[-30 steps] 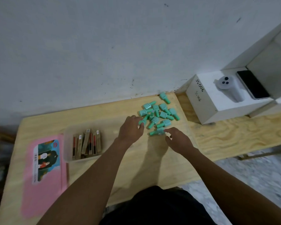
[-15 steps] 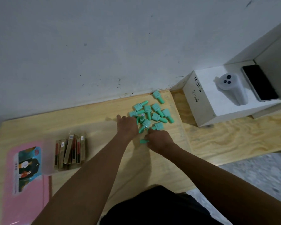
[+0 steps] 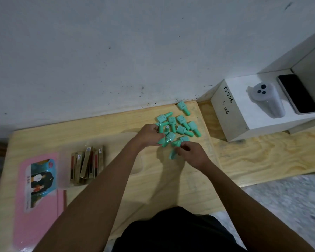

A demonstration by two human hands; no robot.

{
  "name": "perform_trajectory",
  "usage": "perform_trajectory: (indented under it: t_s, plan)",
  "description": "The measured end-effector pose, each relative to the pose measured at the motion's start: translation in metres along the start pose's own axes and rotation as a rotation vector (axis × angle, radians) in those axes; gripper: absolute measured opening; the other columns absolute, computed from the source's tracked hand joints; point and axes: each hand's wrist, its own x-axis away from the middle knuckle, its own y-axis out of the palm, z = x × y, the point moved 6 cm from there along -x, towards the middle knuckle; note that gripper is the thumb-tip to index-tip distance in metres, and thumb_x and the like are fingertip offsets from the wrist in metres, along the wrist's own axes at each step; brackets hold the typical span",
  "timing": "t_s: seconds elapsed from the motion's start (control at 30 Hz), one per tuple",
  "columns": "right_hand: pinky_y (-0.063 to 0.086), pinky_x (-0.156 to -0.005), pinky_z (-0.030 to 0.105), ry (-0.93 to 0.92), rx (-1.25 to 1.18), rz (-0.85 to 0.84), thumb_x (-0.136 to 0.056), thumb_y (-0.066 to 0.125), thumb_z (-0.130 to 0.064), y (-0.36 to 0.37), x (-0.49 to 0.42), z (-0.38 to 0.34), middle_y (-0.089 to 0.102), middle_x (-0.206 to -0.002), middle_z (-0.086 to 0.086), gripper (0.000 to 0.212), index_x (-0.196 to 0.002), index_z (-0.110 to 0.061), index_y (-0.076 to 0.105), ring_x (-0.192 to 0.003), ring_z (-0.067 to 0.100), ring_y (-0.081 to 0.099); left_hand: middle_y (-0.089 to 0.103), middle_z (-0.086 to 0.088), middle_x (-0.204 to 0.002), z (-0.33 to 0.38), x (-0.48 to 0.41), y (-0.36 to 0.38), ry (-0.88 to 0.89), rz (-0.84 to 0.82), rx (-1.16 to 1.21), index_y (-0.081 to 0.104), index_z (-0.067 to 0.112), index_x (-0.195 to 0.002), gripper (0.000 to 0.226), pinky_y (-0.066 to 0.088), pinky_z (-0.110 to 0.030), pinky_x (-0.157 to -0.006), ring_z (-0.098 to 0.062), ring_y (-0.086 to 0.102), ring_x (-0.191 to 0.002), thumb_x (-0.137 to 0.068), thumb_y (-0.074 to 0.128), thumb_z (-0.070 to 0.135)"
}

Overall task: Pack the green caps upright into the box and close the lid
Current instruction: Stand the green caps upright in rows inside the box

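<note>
**Hands gather green caps at the far edge of a plywood table**

A pale plywood table (image 3: 162,180) stands against a scuffed grey wall (image 3: 116,51), with a person's two bare forearms reaching across it from the bottom of the frame. At the left lies a pink lid (image 3: 38,206) bearing a picture label, and just beside it a clear plastic box (image 3: 64,171) holding gold-coloured tubes (image 3: 87,163) stacked side by side. To the right, on a lower wooden surface, a white block (image 3: 231,120) with handwritten lettering carries a pale grey device (image 3: 267,100) and a dark phone (image 3: 297,93). The green caps (image 3: 180,124) lie loose on their sides in a cluster near the table's far right corner, well apart from the box; one cap (image 3: 184,107) rests alone nearer the wall. The left hand (image 3: 147,136) is curled at the near-left edge of the cluster, fingers closed around several caps. The right hand (image 3: 193,154), just beside it, has its fingers bent and pinching a cap (image 3: 172,154) that pokes out towards the left.
</note>
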Motion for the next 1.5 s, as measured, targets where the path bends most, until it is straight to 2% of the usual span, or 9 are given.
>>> perform_trajectory:
  t_s: [0.13,0.27,0.4,0.53,0.73,0.87,1.13,1.4,1.5]
  plan:
    - [0.060,-0.078,0.036,0.030,-0.304,0.051,-0.088,0.069,-0.021,0.010,0.012,-0.016,0.072,-0.090,0.011,0.015,-0.091,-0.007,0.070,-0.087,0.024,0.069,0.065,-0.016,-0.110,0.002,0.028,-0.021,0.025,-0.103,0.313,0.060,0.001,-0.109,0.023,0.060,-0.038,-0.078,-0.029,0.068,-0.093,-0.090,0.062,0.014]
    - [0.059,-0.085,0.041,-0.034,-0.320,0.109,-0.087,0.070,-0.024,0.024,0.016,-0.043,0.072,-0.092,0.009,0.026,-0.109,-0.008,0.068,-0.088,0.018,0.070,0.065,-0.019,-0.103,-0.009,0.048,-0.055,0.085,-0.033,0.392,0.061,0.004,-0.096,0.015,0.060,-0.037,-0.075,-0.034,0.069,-0.088,-0.091,0.062,0.018]
    - [0.058,-0.085,0.040,-0.120,-0.201,0.152,-0.085,0.072,-0.031,0.042,0.016,-0.070,0.074,-0.098,0.000,0.036,-0.113,-0.010,0.067,-0.090,0.013,0.070,0.066,-0.008,-0.097,-0.024,0.059,-0.090,0.192,0.135,0.220,0.064,0.011,-0.090,0.013,0.059,-0.033,-0.075,-0.025,0.067,-0.094,-0.087,0.067,0.023]
    - [0.054,-0.079,0.024,-0.196,-0.038,0.266,-0.086,0.072,-0.031,0.061,0.018,-0.098,0.072,-0.094,-0.002,0.028,-0.106,-0.013,0.067,-0.084,0.006,0.066,0.063,-0.005,-0.086,-0.036,0.076,-0.123,0.320,0.308,-0.062,0.068,0.009,-0.089,0.019,0.049,-0.031,-0.067,-0.019,0.057,-0.076,-0.085,0.068,0.028]
    - [0.046,-0.075,0.027,-0.224,0.282,0.309,-0.088,0.065,-0.041,0.089,0.003,-0.122,0.070,-0.102,-0.009,0.024,-0.106,-0.026,0.068,-0.097,0.009,0.063,0.062,-0.001,-0.078,-0.053,0.087,-0.144,0.367,0.395,-0.205,0.071,0.007,-0.089,0.021,0.040,-0.025,-0.060,-0.014,0.051,-0.067,-0.084,0.069,0.027]
    - [0.046,-0.089,0.035,-0.298,0.454,0.339,-0.087,0.065,-0.038,0.104,-0.008,-0.127,0.062,-0.113,-0.003,0.022,-0.103,-0.026,0.072,-0.113,0.018,0.050,0.063,0.001,-0.077,-0.060,0.086,-0.148,0.381,0.443,-0.260,0.072,0.008,-0.090,0.020,0.037,-0.019,-0.054,-0.007,0.049,-0.061,-0.082,0.070,0.026]
    - [0.049,-0.084,0.040,-0.246,0.624,0.494,-0.079,0.072,-0.040,0.121,-0.013,-0.116,0.061,-0.107,-0.001,0.021,-0.094,-0.026,0.077,-0.104,0.023,0.055,0.070,-0.004,-0.101,-0.070,0.073,-0.133,0.343,0.456,-0.323,0.071,0.015,-0.106,0.028,0.051,-0.031,-0.080,-0.020,0.063,-0.094,-0.082,0.069,0.029]
    - [0.049,-0.076,0.040,-0.224,0.659,0.526,-0.082,0.071,-0.038,0.128,-0.011,-0.109,0.064,-0.106,-0.002,0.019,-0.095,-0.025,0.076,-0.104,0.025,0.056,0.073,0.000,-0.096,-0.075,0.060,-0.118,0.272,0.494,-0.369,0.072,0.021,-0.097,0.016,0.045,-0.026,-0.067,-0.022,0.066,-0.089,-0.084,0.065,0.027]
    - [0.051,-0.076,0.039,-0.254,0.666,0.503,-0.084,0.068,-0.037,0.128,-0.012,-0.108,0.064,-0.108,-0.001,0.021,-0.099,-0.024,0.075,-0.104,0.025,0.056,0.072,0.001,-0.104,-0.079,0.056,-0.115,0.251,0.534,-0.373,0.071,0.022,-0.102,0.020,0.045,-0.026,-0.071,-0.022,0.066,-0.094,-0.085,0.063,0.027]
